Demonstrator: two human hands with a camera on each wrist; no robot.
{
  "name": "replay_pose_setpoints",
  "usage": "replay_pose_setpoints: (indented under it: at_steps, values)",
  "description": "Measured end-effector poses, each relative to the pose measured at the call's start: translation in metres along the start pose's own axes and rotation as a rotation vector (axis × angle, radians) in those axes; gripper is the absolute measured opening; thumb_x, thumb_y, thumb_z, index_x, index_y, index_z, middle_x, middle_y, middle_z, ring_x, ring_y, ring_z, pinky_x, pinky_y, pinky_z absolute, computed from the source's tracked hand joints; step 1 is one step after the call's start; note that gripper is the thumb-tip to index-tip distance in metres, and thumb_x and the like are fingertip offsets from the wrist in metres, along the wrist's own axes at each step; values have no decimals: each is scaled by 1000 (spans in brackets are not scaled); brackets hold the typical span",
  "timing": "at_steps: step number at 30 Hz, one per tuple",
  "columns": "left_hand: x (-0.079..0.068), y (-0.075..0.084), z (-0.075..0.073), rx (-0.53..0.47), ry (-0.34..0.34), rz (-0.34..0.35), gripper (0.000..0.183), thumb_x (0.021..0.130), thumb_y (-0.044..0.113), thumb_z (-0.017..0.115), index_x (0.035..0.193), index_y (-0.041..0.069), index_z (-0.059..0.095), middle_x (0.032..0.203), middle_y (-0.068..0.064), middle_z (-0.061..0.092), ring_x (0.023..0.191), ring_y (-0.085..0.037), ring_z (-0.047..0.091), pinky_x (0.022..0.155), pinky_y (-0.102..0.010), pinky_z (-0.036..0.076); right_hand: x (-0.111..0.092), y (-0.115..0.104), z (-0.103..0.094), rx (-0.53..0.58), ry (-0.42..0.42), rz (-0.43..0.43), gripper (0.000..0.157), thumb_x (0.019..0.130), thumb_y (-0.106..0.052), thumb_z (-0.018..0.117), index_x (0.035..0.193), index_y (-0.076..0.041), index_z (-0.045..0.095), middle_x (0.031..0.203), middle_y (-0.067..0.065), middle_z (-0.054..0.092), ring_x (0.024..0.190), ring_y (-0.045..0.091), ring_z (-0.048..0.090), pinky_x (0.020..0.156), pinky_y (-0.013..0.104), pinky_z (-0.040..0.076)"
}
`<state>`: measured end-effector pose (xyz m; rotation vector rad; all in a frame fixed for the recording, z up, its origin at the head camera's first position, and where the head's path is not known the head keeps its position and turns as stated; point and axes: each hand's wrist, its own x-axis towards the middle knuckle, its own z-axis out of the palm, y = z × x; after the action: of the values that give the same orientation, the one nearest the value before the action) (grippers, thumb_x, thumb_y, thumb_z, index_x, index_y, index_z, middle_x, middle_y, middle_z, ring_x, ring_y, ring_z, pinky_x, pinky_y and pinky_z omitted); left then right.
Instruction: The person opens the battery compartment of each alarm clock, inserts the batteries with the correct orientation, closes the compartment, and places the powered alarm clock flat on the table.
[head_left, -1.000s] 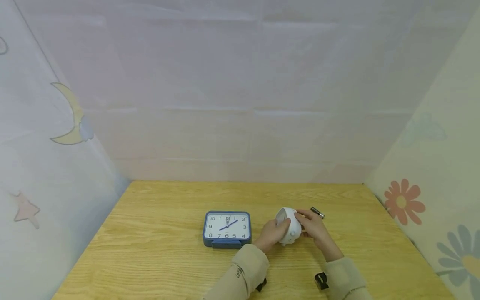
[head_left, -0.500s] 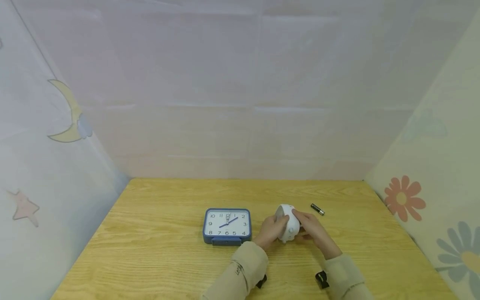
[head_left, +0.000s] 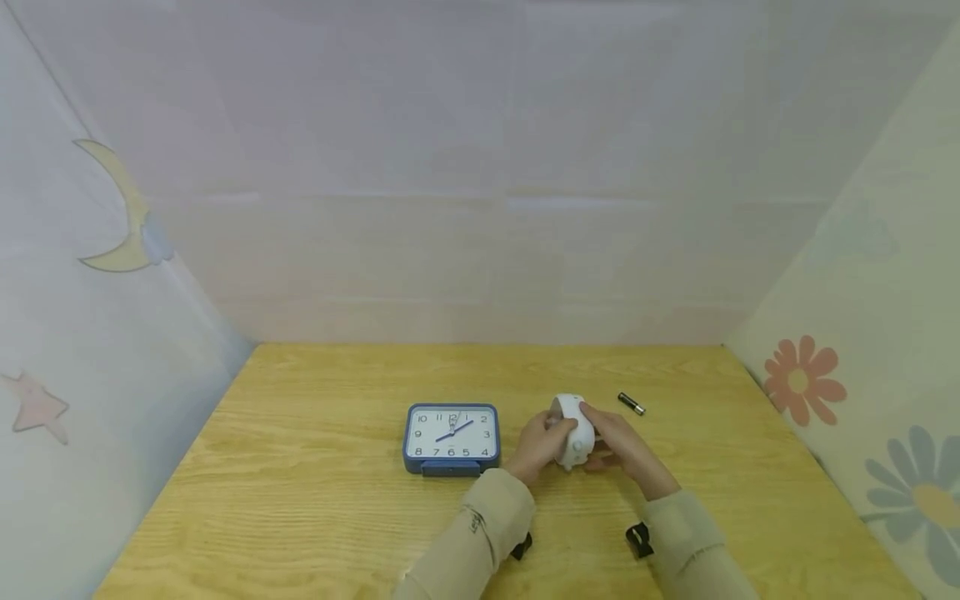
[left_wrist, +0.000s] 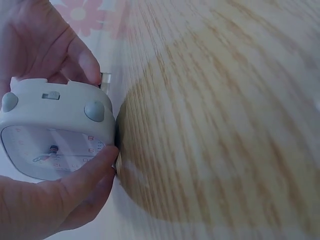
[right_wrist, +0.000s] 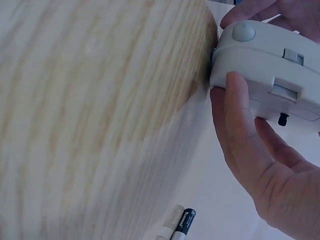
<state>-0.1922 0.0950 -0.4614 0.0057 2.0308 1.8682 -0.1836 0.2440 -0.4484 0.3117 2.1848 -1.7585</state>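
Observation:
A small white alarm clock [head_left: 576, 433] stands between both hands over the table, its face turned left. My left hand [head_left: 538, 446] grips it from the face side; in the left wrist view the thumb [left_wrist: 90, 172] lies over the edge of the dial. My right hand [head_left: 626, 446] holds the back side, with one fingertip [right_wrist: 235, 82] on the casing's rim. In the right wrist view the clock's back shows a small black knob [right_wrist: 283, 119] and a notch. Left of the hands, a blue rectangular clock [head_left: 452, 437] lies face up.
Behind the right hand lies a black and silver battery [head_left: 632, 403]; a pale cylinder beside it in the right wrist view may be a second one. Black straps [head_left: 639, 540] hang at both wrists. Printed cloth walls [head_left: 480, 275] border the wooden table [head_left: 300, 517] behind and at the sides.
The head view has tilted down, so the scene sits higher in it. The right hand has shifted slightly on the white clock's back, its fingers now closer in. Both hands keep holding it.

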Motion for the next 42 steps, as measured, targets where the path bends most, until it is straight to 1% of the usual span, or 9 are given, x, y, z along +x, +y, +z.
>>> replay_pose_setpoints:
  at_steps: [9, 14, 17, 22, 27, 31, 36, 39, 42]
  values:
    - [2, -1, 0, -52, 11, -26, 62, 82, 37, 58, 128, -3, 45, 118, -13, 53, 105, -25, 51, 89, -42, 42, -1, -4, 0, -29, -4, -8, 67, 90, -53, 43, 116, 8, 53, 94, 13, 59, 75, 23, 60, 67, 44, 53]
    - [1, 1, 0, -42, 21, -20, 61, 83, 34, 56, 128, -5, 44, 117, -13, 53, 105, -25, 51, 90, -41, 42, -1, -6, 2, -51, 28, 3, 68, 89, -54, 45, 112, 10, 55, 90, 12, 59, 73, 22, 60, 67, 43, 53]
    - [2, 1, 1, -60, 31, -17, 61, 82, 33, 57, 129, -3, 43, 116, -11, 53, 102, -23, 52, 86, -39, 44, 0, -7, 2, -55, 34, 14, 71, 88, -55, 45, 114, 10, 53, 92, 13, 58, 75, 23, 60, 68, 43, 53]
    - [2, 1, 1, -73, 32, -1, 57, 84, 30, 57, 131, 2, 42, 115, -10, 53, 98, -21, 53, 82, -36, 46, 1, -5, 0, -19, -12, 28, 77, 87, -58, 44, 124, 10, 46, 101, 17, 56, 83, 26, 60, 71, 45, 52]
    - [-1, 1, 1, -53, 15, 5, 54, 86, 30, 55, 132, 5, 42, 118, -11, 52, 102, -24, 52, 84, -39, 45, 2, -3, -1, -3, -38, 33, 78, 88, -57, 44, 128, 10, 42, 109, 20, 54, 87, 26, 59, 73, 45, 52]
    - [0, -1, 1, -73, -5, 0, 54, 87, 30, 51, 133, 4, 40, 120, -12, 52, 106, -25, 51, 88, -42, 43, 2, -4, -1, -21, -37, 18, 76, 89, -55, 45, 129, 9, 42, 108, 19, 56, 88, 24, 59, 73, 44, 52]
    - [1, -2, 0, -88, -37, 1, 57, 90, 29, 46, 138, 2, 34, 130, -17, 45, 117, -30, 44, 95, -46, 37, 1, -7, 0, -68, -19, 0, 75, 89, -54, 46, 127, 10, 44, 105, 18, 58, 87, 24, 58, 70, 43, 52]
    - [2, -1, 0, -123, -68, 2, 56, 92, 27, 43, 140, 0, 30, 131, -18, 44, 117, -31, 45, 92, -46, 41, 1, -10, 1, -87, -4, 2, 74, 89, -54, 45, 125, 11, 46, 103, 18, 58, 85, 24, 59, 68, 42, 52]
    - [2, 0, -1, -184, -96, 14, 54, 93, 22, 42, 139, -2, 29, 127, -19, 47, 111, -31, 49, 85, -47, 45, 1, -11, 1, -104, 0, -3, 75, 90, -54, 43, 126, 12, 44, 104, 20, 56, 86, 24, 59, 68, 42, 52]
